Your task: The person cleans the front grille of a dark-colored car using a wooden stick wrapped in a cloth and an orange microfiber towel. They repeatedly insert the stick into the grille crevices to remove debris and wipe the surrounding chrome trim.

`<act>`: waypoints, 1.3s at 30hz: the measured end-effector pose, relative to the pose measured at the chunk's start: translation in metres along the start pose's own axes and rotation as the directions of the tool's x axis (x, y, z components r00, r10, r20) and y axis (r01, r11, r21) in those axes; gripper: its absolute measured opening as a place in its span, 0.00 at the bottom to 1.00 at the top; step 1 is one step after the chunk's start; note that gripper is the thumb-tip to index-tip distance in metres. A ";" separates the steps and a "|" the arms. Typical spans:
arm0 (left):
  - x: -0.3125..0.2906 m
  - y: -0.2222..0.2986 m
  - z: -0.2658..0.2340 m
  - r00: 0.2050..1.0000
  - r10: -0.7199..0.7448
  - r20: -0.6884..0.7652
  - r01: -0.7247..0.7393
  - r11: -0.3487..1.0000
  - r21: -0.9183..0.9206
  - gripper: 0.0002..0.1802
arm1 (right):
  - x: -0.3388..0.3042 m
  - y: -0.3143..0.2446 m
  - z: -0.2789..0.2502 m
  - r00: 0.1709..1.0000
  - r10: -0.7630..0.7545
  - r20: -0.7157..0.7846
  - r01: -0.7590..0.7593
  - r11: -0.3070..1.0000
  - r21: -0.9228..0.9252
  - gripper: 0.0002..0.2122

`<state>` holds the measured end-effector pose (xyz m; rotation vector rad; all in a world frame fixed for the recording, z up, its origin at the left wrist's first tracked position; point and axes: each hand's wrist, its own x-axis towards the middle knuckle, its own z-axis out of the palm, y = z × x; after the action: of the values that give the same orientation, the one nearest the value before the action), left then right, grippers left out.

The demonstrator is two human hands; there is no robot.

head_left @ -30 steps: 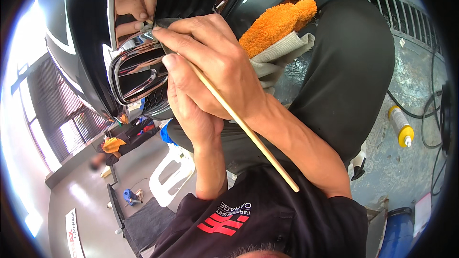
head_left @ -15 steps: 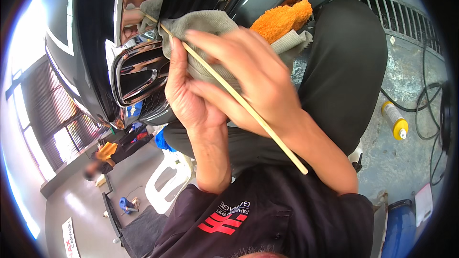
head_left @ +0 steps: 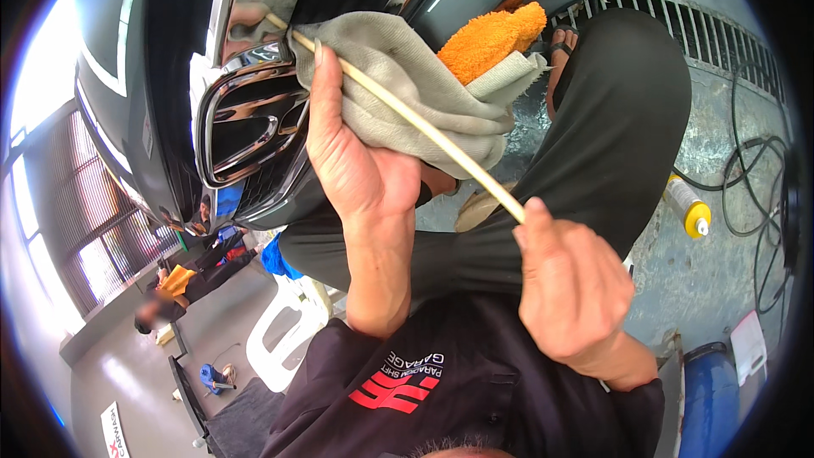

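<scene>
Left hand: just left of centre, palm up, the left hand (head_left: 365,174) sits under the grey cloth (head_left: 403,64), thumb raised beside the stick; its fingers are hidden, so I cannot tell how firmly it grips.
Right hand: right of centre, lower half, the right hand (head_left: 572,284) pinches the stick's lower end between thumb and fingers.
Stick: the pale, slim stick (head_left: 424,133) slants from upper left of centre down to the right hand, crossing in front of the cloth; its upper end is at the car's glossy trim (head_left: 254,25), contact unclear.
Emblem: the chrome emblem (head_left: 246,131), upper left, is just left of the left thumb.
Orange towel: the orange towel (head_left: 494,38), upper right of centre, lies against the grey cloth.
Floor: a yellow-capped bottle (head_left: 688,206) lies at right, near black cables (head_left: 746,157).
Chair: the white chair (head_left: 284,335) stands lower left of centre.
</scene>
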<state>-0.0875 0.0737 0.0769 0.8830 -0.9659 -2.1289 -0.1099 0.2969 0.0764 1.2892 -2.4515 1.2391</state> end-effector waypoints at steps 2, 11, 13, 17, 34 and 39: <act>0.001 -0.001 0.000 0.999 0.006 0.043 -0.005 1.000 -0.024 0.21 | 0.004 0.004 -0.001 0.999 0.037 0.037 -0.038 0.999 0.035 0.08; -0.003 -0.023 -0.032 0.932 0.050 0.360 0.036 0.972 -0.230 0.24 | 0.019 0.016 -0.009 0.473 0.093 0.876 -0.818 -0.324 0.476 0.15; -0.002 -0.020 -0.028 0.962 0.102 0.255 -0.084 0.993 -0.080 0.22 | 0.021 0.007 -0.006 0.524 0.193 0.830 -0.816 -0.167 0.554 0.15; -0.003 -0.028 -0.006 0.985 0.166 0.043 -0.167 0.986 0.001 0.21 | 0.015 -0.008 -0.001 0.925 0.319 0.206 -0.374 0.857 0.354 0.08; -0.003 -0.025 -0.003 0.992 0.115 0.058 -0.118 0.992 0.051 0.23 | 0.026 -0.001 0.012 0.951 0.265 0.159 -0.300 0.915 0.269 0.10; -0.001 -0.021 -0.002 0.974 0.207 0.092 -0.221 0.957 0.187 0.15 | 0.035 0.010 0.011 0.971 0.154 0.181 -0.192 0.956 0.220 0.17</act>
<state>-0.0906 0.0845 0.0592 0.7600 -1.2672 -1.9158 -0.1366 0.2695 0.0785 1.2985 -2.6460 1.5703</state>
